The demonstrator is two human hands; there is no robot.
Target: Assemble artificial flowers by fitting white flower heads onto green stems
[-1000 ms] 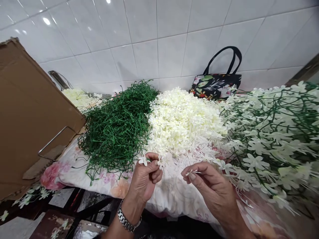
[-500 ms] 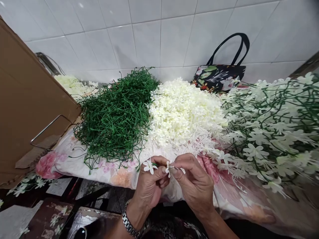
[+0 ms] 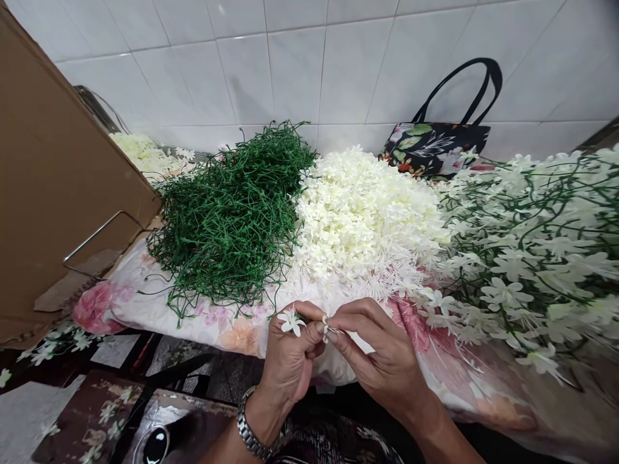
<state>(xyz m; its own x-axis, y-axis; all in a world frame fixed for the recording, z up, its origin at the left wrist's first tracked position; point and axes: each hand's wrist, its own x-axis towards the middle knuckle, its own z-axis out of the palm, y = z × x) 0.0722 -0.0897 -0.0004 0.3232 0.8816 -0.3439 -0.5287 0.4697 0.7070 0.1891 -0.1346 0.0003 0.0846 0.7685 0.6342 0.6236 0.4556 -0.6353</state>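
Note:
My left hand (image 3: 290, 354), with a metal watch on its wrist, pinches a green stem that bears a white flower (image 3: 291, 321) over the thumb. At its fingertips is a second small white blossom (image 3: 325, 328). The thumb and forefinger of my right hand (image 3: 380, 348) close on thin white strands beside that blossom, and the fingertips of both hands nearly meet. Beyond them lie a heap of green stems (image 3: 232, 219) and, to its right, a heap of loose white flowers (image 3: 362, 206). White flowers on green stems (image 3: 541, 258) fill the right side.
A cardboard box (image 3: 62, 167) stands at the left with a wire handle (image 3: 97, 241) near it. A floral handbag (image 3: 435, 148) leans on the tiled wall. Floral cloth (image 3: 193, 328) covers the table. Lower left are brown stools (image 3: 87, 412) with fallen flowers.
The view has shifted slightly, so the heaps and bag appear a little further right. My right fingers have drawn closer around the strands at the second blossom; my left hand keeps its hold.

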